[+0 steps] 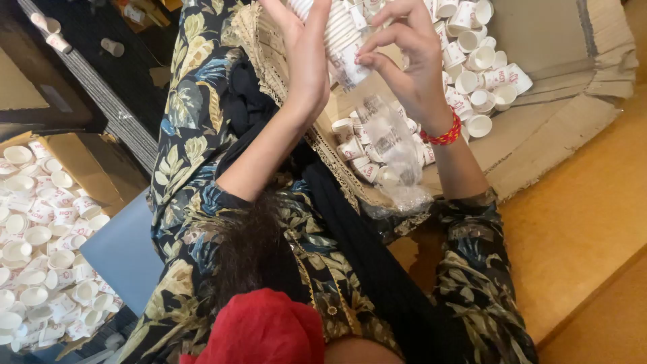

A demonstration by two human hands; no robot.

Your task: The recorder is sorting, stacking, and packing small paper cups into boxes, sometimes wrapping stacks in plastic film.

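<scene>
A nested stack of white paper cups (pixel 340 40) is held raised above a flattened cardboard sheet (pixel 559 128), its long axis tilted, running from upper left down to lower right. It is braced flat by the left hand (pixel 306 57), while the right hand (pixel 404 57) is curled about its lower end, fingertips pinching the clear plastic sleeve (pixel 394 152) hanging below, apparently so cups stay aligned. Loose cups (pixel 482 64) are scattered beyond.

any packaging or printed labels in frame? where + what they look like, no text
Clear plastic sleeve: hangs below the stack of white paper cups held between left hand and right hand; crinkled, transparent.
Brown cardboard box: top right, flaps open, loose white cups with red print inside.
Second brown cardboard box: left edge, open, also full of such cups.
No signs or screens.
</scene>
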